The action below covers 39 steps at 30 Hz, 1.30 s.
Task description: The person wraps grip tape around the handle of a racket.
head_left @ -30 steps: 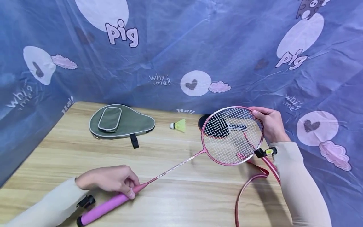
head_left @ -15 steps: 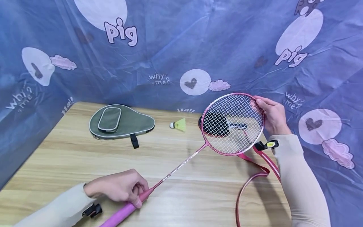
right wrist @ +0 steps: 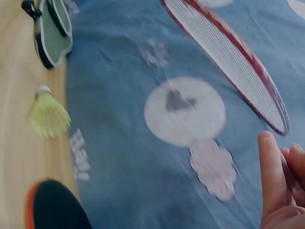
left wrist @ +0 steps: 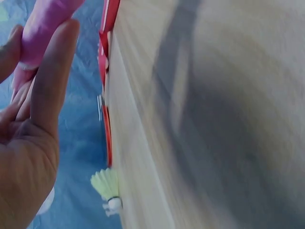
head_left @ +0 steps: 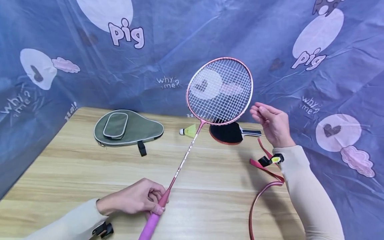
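While its white-strung, pink-and-white oval head (head_left: pixel 220 90) tilts at upper centre, the badminton racket (head_left: pixel 203 122) slants to a purple handle (head_left: pixel 151 224) at bottom centre, pinched by the left hand (head_left: pixel 136 196); the right hand (head_left: pixel 275 125) is free nearby.

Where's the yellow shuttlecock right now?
In the head view, the yellow shuttlecock lies toward the back of the wooden table, between the green paddle case at left and black table-tennis paddle at right.

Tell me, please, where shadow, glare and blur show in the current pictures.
Head: the badminton racket looks sharp, pale sheen on the wooden tabletop, soft shadow near the red strap; left wrist: broad, soft-edged shadow across the tabletop; right wrist: shuttlecock looks blurred.
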{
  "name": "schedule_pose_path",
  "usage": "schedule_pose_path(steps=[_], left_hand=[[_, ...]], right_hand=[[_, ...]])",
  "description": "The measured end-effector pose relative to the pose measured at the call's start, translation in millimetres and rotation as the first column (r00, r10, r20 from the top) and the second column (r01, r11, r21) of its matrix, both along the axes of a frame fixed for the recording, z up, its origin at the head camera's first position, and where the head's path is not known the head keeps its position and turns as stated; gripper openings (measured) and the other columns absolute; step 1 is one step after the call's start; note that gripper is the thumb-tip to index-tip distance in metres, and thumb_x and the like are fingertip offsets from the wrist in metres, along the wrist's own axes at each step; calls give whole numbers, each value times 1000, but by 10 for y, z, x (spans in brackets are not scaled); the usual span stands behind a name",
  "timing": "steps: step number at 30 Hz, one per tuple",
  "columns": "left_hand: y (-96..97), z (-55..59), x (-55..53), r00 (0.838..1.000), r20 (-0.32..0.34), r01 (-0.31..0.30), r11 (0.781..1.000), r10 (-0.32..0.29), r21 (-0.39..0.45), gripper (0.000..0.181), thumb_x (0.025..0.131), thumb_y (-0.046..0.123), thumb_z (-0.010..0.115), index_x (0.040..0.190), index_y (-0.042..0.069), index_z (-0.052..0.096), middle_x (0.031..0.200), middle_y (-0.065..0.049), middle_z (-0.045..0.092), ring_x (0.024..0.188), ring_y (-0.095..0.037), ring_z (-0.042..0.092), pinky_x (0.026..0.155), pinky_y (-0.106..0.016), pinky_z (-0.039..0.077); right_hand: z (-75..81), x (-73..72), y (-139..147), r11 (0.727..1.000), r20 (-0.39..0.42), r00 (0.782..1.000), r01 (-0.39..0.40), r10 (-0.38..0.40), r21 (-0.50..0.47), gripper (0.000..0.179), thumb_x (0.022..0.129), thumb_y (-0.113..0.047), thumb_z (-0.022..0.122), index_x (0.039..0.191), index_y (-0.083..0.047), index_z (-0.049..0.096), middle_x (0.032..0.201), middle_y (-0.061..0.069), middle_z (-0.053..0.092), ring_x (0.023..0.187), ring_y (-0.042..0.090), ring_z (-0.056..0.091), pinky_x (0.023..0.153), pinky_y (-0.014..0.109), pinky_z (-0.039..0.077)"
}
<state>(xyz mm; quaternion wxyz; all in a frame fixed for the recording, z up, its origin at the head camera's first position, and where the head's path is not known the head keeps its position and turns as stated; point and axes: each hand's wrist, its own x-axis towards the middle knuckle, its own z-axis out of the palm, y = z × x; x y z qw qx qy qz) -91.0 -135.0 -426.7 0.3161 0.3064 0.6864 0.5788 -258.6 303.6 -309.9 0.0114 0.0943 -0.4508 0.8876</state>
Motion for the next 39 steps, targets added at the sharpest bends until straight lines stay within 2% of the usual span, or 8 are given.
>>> schedule_pose_path(steps=[5,8,15,20,24,28,34,39], left_hand=[[130,-44,39,998,16,-56,998,56,33,30,86,12,78,105,-9,66,85,-7,74,72,-3,68,59,-41,62],[228,-73,65,997,18,-81,995,80,57,33,86,13,78,106,-11,65,89,-13,75,74,-4,69,64,-34,63],[432,-152,99,990,-8,-139,983,141,118,26,89,14,76,103,-6,67,93,-20,75,82,-5,72,74,-26,62],[518,-212,89,982,24,-190,971,189,147,34,90,13,75,108,-13,64,96,-26,73,82,-7,72,72,-30,63],[557,-252,79,974,62,-225,959,217,175,37,90,12,75,110,-16,62,97,-32,72,81,-7,73,69,-34,63],[598,-285,70,961,16,-275,944,277,184,34,89,13,76,108,-11,64,99,-30,73,80,-7,73,68,-36,63],[667,-331,-2,906,-31,-402,881,422,250,30,88,10,76,107,-10,64,101,-28,74,88,-11,77,77,-36,63],[687,-323,-155,819,-58,-527,788,571,319,30,86,4,76,109,-12,64,101,-30,73,90,-12,77,80,-33,63]], right_hand=[[-142,175,-256,992,-2,998,-64,65,105,20,97,9,57,106,9,74,94,21,78,85,26,79,79,31,62],[-276,328,-447,966,8,994,-107,108,235,20,97,6,58,107,3,75,95,16,79,88,22,79,81,31,62],[-605,719,-896,805,56,978,-198,202,559,30,97,-6,66,120,12,67,101,8,80,93,16,78,87,38,61],[-830,964,-1121,697,131,951,-297,282,653,39,97,-13,67,123,16,63,111,26,75,94,16,77,89,43,61],[-979,1113,-1244,653,171,926,-361,338,666,38,97,-14,66,123,14,64,116,35,69,94,15,77,90,40,61],[-1088,1205,-1324,638,189,907,-401,376,657,37,97,-12,67,122,15,65,115,36,69,92,12,77,88,35,62],[-1150,1238,-1368,625,190,895,-422,404,657,36,96,-10,67,121,15,65,113,37,69,92,12,76,88,34,62],[-1187,1208,-1348,596,175,896,-408,409,692,39,95,-14,68,125,10,64,118,30,71,100,16,76,92,32,60]])
